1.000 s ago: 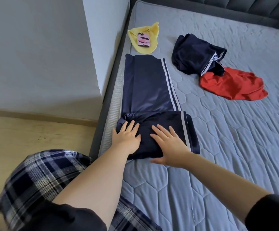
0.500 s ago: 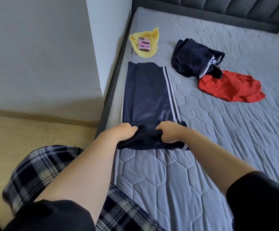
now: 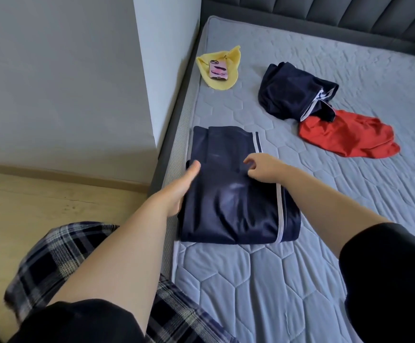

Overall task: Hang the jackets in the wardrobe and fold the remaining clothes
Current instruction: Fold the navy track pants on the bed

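Navy trousers (image 3: 231, 206) with white side stripes lie folded over themselves near the left edge of the grey mattress (image 3: 337, 219). My left hand (image 3: 180, 188) holds the fold's left edge, thumb on top and fingers hidden under the cloth. Over the fold's upper right part is my right hand (image 3: 267, 169), fingers loosely curled with no cloth held between them. A crumpled navy garment (image 3: 290, 95) with white trim lies farther back on the bed. Beside and partly under it is a red garment (image 3: 345, 134).
A yellow cloth (image 3: 226, 81) with a pink phone (image 3: 218, 70) on it lies at the mattress's far left. A white wall corner (image 3: 152, 70) stands close to the bed's left side above wooden floor (image 3: 52, 201). A dark padded headboard (image 3: 325, 11) runs along the back.
Both hands gripped the folded near end of the trousers and carried it forward over the long legs, halving their length. My right hand has since let go.
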`<state>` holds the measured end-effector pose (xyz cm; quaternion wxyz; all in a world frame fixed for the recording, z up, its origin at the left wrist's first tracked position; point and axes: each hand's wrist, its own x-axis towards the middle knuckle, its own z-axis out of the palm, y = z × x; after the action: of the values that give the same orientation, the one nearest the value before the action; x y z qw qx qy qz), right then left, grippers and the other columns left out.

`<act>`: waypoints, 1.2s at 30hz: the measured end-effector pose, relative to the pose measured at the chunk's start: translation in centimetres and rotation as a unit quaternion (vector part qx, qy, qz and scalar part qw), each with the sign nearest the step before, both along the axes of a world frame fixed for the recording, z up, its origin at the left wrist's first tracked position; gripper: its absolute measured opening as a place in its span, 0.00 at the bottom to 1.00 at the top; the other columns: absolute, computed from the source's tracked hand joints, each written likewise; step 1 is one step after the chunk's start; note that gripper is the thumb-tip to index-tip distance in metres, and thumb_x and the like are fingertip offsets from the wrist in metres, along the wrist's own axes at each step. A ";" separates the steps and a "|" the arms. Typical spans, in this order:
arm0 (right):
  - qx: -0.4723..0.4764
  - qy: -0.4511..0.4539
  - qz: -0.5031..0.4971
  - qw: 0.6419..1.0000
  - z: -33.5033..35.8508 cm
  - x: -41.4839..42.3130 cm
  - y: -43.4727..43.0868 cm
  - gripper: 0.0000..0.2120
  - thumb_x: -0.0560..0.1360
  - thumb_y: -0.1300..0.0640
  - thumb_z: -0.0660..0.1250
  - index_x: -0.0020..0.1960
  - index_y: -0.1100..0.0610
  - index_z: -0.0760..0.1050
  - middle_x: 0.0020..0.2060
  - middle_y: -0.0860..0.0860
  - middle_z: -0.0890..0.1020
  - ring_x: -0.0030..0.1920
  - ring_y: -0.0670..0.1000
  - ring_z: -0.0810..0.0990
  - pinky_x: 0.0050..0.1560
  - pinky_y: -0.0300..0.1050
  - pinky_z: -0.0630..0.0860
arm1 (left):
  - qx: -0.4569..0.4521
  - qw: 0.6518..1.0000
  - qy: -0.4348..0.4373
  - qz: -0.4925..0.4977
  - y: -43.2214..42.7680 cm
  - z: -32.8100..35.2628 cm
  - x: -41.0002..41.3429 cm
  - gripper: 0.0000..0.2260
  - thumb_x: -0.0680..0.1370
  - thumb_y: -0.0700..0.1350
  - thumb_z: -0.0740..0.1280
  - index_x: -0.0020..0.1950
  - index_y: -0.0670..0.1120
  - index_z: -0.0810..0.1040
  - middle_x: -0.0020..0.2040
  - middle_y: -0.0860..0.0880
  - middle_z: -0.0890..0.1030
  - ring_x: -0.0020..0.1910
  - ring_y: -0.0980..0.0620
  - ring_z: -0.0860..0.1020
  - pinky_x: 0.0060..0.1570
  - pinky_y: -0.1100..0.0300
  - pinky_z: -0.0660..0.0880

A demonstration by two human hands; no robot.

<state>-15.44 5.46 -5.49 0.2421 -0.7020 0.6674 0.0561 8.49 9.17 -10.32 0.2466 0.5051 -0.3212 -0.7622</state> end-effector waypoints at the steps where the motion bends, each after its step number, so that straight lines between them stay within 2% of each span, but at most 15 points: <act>1: -0.043 0.001 -0.002 0.999 -0.6 0.3 0.4 0.20 0.77 0.57 0.61 0.68 0.57 0.69 0.62 0.54 0.77 0.63 0.55 0.74 0.62 0.47 0.68 | -0.031 0.999 -0.037 -0.008 0.5 -0.5 -0.5 0.33 0.66 0.67 0.70 0.67 0.52 0.73 0.64 0.52 0.77 0.60 0.53 0.77 0.65 0.54 0.69; 5: -0.228 0.015 0.042 0.973 -4.7 1.2 3.3 0.21 0.79 0.55 0.57 0.72 0.57 0.65 0.70 0.54 0.69 0.72 0.54 0.63 0.73 0.54 0.54 | -0.069 0.972 -0.226 0.018 1.0 -3.0 -1.3 0.15 0.74 0.44 0.72 0.60 0.45 0.77 0.59 0.45 0.80 0.51 0.47 0.78 0.52 0.57 0.73; 8: -0.100 0.114 0.068 0.986 -7.8 0.8 5.6 0.23 0.82 0.51 0.48 0.76 0.55 0.56 0.75 0.50 0.60 0.76 0.51 0.54 0.73 0.57 0.49 | -0.035 0.964 -0.260 -0.033 1.1 -3.2 -1.5 0.21 0.74 0.42 0.72 0.65 0.43 0.73 0.61 0.44 0.77 0.54 0.44 0.76 0.53 0.55 0.72; 10: -0.067 0.113 0.056 0.990 -8.5 0.8 6.0 0.24 0.83 0.50 0.46 0.78 0.54 0.52 0.77 0.49 0.55 0.77 0.50 0.50 0.74 0.57 0.46 | -0.019 0.956 -0.283 -0.071 1.3 -3.0 -1.6 0.25 0.74 0.43 0.72 0.69 0.41 0.68 0.64 0.43 0.75 0.59 0.42 0.74 0.60 0.51 0.71; 14: -0.160 0.048 0.054 0.984 -7.4 1.5 6.9 0.26 0.82 0.49 0.51 0.78 0.55 0.53 0.77 0.51 0.54 0.77 0.51 0.48 0.75 0.53 0.45 | 0.012 0.947 -0.300 -0.116 1.4 -2.2 -1.8 0.23 0.76 0.41 0.70 0.68 0.37 0.68 0.63 0.40 0.76 0.61 0.40 0.75 0.65 0.48 0.69; 17: -0.268 0.014 0.104 0.958 -6.2 1.6 9.6 0.24 0.79 0.54 0.62 0.73 0.60 0.64 0.74 0.57 0.64 0.75 0.57 0.59 0.74 0.56 0.52 | -0.013 0.930 -0.354 -0.098 1.4 -1.1 -1.8 0.20 0.75 0.39 0.67 0.66 0.38 0.69 0.60 0.41 0.76 0.59 0.40 0.75 0.58 0.52 0.72; 19: -0.362 0.019 0.136 0.922 -6.0 1.4 11.4 0.23 0.72 0.57 0.71 0.64 0.63 0.73 0.64 0.60 0.74 0.67 0.62 0.71 0.69 0.61 0.62 | -0.132 0.888 -0.438 -0.051 1.5 -0.7 -1.4 0.20 0.73 0.39 0.65 0.65 0.43 0.69 0.57 0.44 0.75 0.54 0.42 0.75 0.48 0.54 0.71; 21: -0.376 0.050 0.185 0.907 -6.4 1.1 12.9 0.28 0.66 0.50 0.75 0.62 0.62 0.76 0.60 0.59 0.77 0.63 0.61 0.75 0.66 0.63 0.65 | -0.278 0.830 -0.484 -0.010 1.4 -0.6 -0.8 0.20 0.73 0.40 0.65 0.64 0.46 0.69 0.59 0.47 0.73 0.55 0.44 0.73 0.45 0.54 0.67; 24: -0.211 0.193 0.267 0.920 -7.2 0.9 14.4 0.44 0.65 0.36 0.71 0.73 0.59 0.66 0.71 0.59 0.68 0.71 0.60 0.66 0.70 0.64 0.59 | -0.427 0.744 -0.509 -0.067 1.1 -0.8 -0.5 0.23 0.74 0.40 0.65 0.68 0.45 0.69 0.68 0.46 0.67 0.66 0.43 0.66 0.56 0.55 0.67; 27: -0.138 0.271 0.265 0.915 -7.5 1.6 14.2 0.41 0.73 0.47 0.68 0.77 0.59 0.51 0.75 0.61 0.57 0.75 0.61 0.56 0.72 0.62 0.52 | -0.501 0.674 -0.520 -0.154 1.3 -1.1 -1.1 0.31 0.76 0.41 0.65 0.77 0.49 0.57 0.78 0.48 0.54 0.76 0.44 0.52 0.73 0.49 0.55; 29: -0.136 0.247 0.251 0.926 -7.0 2.8 13.3 0.30 0.73 0.57 0.67 0.72 0.59 0.61 0.68 0.62 0.69 0.67 0.62 0.68 0.67 0.55 0.64 | -0.502 0.683 -0.497 -0.188 1.5 -1.3 -1.5 0.28 0.79 0.42 0.62 0.78 0.52 0.57 0.79 0.52 0.54 0.77 0.47 0.48 0.75 0.49 0.50; 30: -0.135 0.220 0.238 0.936 -6.3 3.4 12.8 0.22 0.72 0.59 0.66 0.65 0.58 0.67 0.60 0.59 0.75 0.59 0.60 0.73 0.57 0.51 0.69 | -0.482 0.706 -0.476 -0.205 1.6 -1.4 -1.6 0.24 0.80 0.44 0.60 0.76 0.52 0.60 0.78 0.53 0.56 0.78 0.48 0.48 0.75 0.49 0.50; 32: -0.118 0.149 0.196 0.962 -4.4 4.2 11.1 0.11 0.68 0.62 0.65 0.50 0.54 0.71 0.47 0.54 0.78 0.48 0.59 0.77 0.42 0.47 0.69 | -0.411 0.759 -0.441 -0.247 1.5 -1.3 -1.6 0.18 0.83 0.47 0.56 0.73 0.52 0.67 0.76 0.52 0.62 0.77 0.49 0.52 0.74 0.50 0.50; 34: -0.036 0.055 0.160 0.985 -1.8 4.2 9.1 0.09 0.65 0.65 0.62 0.38 0.52 0.70 0.37 0.50 0.78 0.42 0.57 0.77 0.38 0.47 0.71 | -0.330 0.795 -0.424 -0.283 1.0 -0.4 -1.2 0.16 0.83 0.52 0.52 0.67 0.55 0.74 0.73 0.50 0.68 0.73 0.46 0.62 0.71 0.51 0.56; 36: 0.084 -0.034 0.131 0.987 0.5 3.5 7.5 0.10 0.62 0.68 0.60 0.33 0.53 0.70 0.28 0.46 0.75 0.34 0.51 0.75 0.34 0.45 0.71 | -0.250 0.833 -0.391 -0.300 0.6 0.8 -0.9 0.19 0.82 0.58 0.50 0.51 0.57 0.81 0.63 0.50 0.78 0.62 0.49 0.74 0.63 0.55 0.65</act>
<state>-11.98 13.00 -4.98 0.3133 -0.7623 0.5536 0.1190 7.61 9.78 -9.50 -0.0222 0.5609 -0.7062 -0.4314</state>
